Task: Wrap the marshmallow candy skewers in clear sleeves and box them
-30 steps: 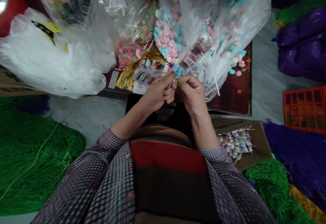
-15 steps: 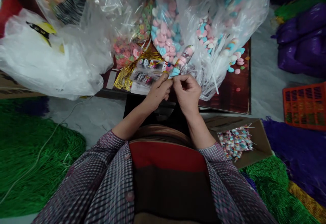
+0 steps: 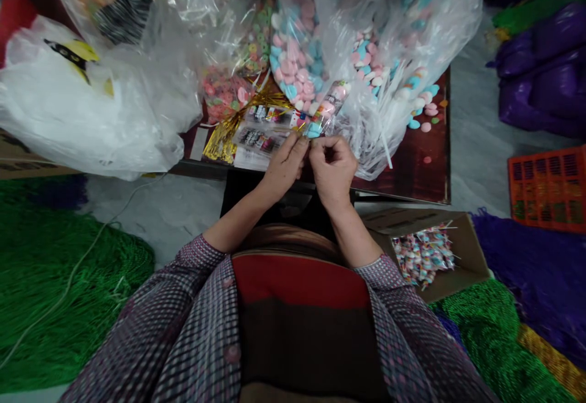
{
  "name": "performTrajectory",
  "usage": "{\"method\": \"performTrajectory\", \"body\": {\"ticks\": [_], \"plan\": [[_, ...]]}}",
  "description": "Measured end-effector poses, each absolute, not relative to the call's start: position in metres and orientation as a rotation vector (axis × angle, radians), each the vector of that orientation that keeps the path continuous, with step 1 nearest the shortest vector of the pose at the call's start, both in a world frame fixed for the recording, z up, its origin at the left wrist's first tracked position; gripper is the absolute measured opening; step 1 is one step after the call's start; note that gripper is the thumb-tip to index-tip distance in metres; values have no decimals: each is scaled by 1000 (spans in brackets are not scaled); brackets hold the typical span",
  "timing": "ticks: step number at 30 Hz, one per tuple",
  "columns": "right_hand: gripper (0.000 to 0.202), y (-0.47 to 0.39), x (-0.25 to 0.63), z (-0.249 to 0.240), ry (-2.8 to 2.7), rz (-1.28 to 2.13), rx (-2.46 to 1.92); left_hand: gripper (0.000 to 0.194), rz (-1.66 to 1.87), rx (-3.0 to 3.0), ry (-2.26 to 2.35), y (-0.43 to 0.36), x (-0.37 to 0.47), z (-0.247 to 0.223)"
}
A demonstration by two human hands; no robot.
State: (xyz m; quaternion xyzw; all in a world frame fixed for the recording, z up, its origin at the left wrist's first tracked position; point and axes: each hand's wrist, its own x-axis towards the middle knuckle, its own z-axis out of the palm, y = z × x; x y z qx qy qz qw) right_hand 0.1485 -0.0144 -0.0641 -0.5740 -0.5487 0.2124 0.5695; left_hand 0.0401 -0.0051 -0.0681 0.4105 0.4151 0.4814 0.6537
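Note:
A clear printed packet (image 3: 328,108) of pink, white and blue candy stands out beyond my fingertips, at the table's front edge. Both hands meet at its near end. My left hand (image 3: 286,162) is closed on that end, thumb on top. My right hand (image 3: 333,162) is pinched beside it, thumb and forefinger together; what lies between the fingertips is too small to name. Flat printed wrappers (image 3: 260,139) and gold twist ties (image 3: 222,141) lie left of the hands. White sticks (image 3: 366,137) in a plastic bag are just to the right.
Bags of pink and blue candy (image 3: 297,55) and a white plastic bag (image 3: 91,122) cover the table. Loose candies (image 3: 425,127) lie at right. Below are a cardboard box (image 3: 469,256) of wrapped candy, an orange crate (image 3: 547,189) and green strands (image 3: 68,287).
My left thumb has shifted slightly over the packet's near end, and my right hand has turned a little. The view has moved slightly. Both hands stay together.

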Motion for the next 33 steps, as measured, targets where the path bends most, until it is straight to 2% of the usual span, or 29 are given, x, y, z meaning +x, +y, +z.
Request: {"method": "performTrajectory", "body": {"ticks": [11,16,24,29,33], "plan": [[16,-17,151,-65,-1161,761,-1323,34,1078,677,891,-4,42,-46],[30,-19,151,-69,-1080,988,-1236,47,922,601,841,-5,40,-36],[51,-9,169,-73,-1265,1077,-1085,53,700,497,746,-5,33,-31],[49,-7,180,-75,-1276,1154,-1121,55,646,466,727,-6,34,-36],[46,-10,180,-73,-1243,1040,-1207,52,654,462,707,-6,34,-38]]}}
